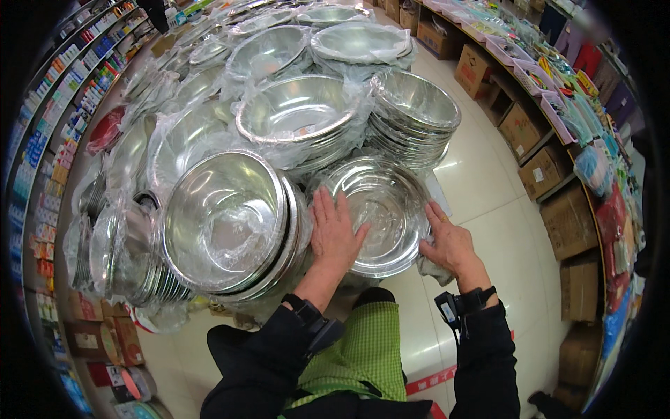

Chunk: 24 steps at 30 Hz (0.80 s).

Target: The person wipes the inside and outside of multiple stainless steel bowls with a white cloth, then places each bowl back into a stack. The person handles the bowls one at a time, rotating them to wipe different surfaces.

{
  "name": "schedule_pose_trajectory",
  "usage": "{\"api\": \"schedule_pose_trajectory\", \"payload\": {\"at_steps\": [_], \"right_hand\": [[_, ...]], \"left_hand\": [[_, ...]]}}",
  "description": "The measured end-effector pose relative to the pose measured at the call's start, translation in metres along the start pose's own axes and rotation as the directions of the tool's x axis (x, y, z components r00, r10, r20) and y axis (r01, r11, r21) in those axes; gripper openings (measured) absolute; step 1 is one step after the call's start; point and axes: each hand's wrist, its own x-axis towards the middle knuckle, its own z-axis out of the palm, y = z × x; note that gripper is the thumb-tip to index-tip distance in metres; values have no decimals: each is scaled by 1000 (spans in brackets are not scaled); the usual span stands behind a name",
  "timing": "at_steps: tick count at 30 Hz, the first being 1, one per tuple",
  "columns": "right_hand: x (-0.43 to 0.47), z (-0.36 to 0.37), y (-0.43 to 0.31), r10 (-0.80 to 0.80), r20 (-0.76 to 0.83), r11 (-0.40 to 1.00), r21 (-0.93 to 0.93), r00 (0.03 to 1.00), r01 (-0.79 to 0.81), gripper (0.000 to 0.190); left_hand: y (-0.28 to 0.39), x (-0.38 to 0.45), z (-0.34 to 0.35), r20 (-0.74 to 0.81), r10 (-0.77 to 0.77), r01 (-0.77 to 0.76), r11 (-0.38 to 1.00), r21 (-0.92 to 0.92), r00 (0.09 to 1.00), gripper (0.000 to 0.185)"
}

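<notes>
Before me sits a round stainless steel basin with clear plastic film about it. My left hand lies against its left rim, fingers spread. At its right rim is my right hand, which has a grey cloth pinched under the thumb and palm. Left of my left hand leans a stack of larger steel basins, tilted towards me. Another wrapped stack of wide basins stands behind, and a stack of smaller steel bowls rises at the back right.
More plastic-wrapped basins crowd the left and far side. Shelves with small packaged goods curve along the left. Cardboard boxes line the right aisle under a shelf of pink baskets. The tiled floor shows between.
</notes>
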Motion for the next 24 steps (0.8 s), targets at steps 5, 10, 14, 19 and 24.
{"api": "schedule_pose_trajectory", "payload": {"at_steps": [5,10,14,19,24], "right_hand": [[8,-3,-1,10,66,997,-79,998,-5,88],[9,-1,-2,6,65,993,-114,998,1,88],[11,2,1,-1,59,997,-74,998,5,88],[8,14,3,3,5,1000,-24,1000,-3,87],[7,24,7,-10,-43,999,45,999,12,84]], "left_hand": [[-2,9,10,61,-86,85,996,11,994,93],[-5,11,10,119,-91,89,996,23,989,96],[-6,12,11,158,-89,82,995,52,983,100],[-7,10,14,160,-74,59,994,94,984,103],[-9,8,19,131,-58,41,991,126,990,105]]}}
